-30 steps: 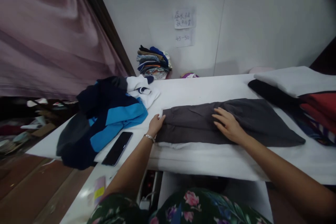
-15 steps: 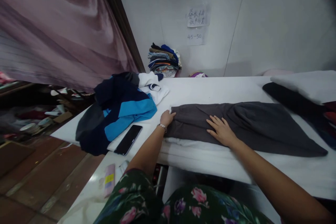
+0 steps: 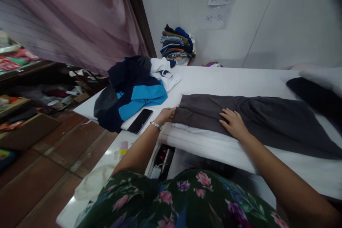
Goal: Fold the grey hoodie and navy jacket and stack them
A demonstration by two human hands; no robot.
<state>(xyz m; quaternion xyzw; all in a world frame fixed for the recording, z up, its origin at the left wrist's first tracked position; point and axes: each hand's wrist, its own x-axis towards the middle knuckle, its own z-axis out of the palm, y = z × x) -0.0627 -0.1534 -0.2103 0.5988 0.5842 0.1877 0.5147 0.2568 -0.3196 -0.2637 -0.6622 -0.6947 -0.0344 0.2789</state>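
Note:
A pair of dark grey trousers (image 3: 278,121) lies lengthwise across the white-covered table, folded in half, with a few wrinkles. At its left end, my left hand (image 3: 167,115) has its fingers closed on the hem edge, a bracelet on the wrist. My right hand (image 3: 235,123) rests flat on the cloth further right, fingers spread, holding nothing. A strip of white cloth (image 3: 197,129) shows under the near edge of the trousers.
Left of my hands lie a heap of navy, blue and white clothes (image 3: 149,94) and a phone (image 3: 140,121). A folded clothes stack (image 3: 176,44) stands at the back wall. Black clothing (image 3: 315,94) lies at the right. A pink item (image 3: 123,149) is near the front left.
The view has shifted, so the table sits higher in the picture. My left hand has slid along the hem from its far corner toward me. My right hand stays flat on the trousers.

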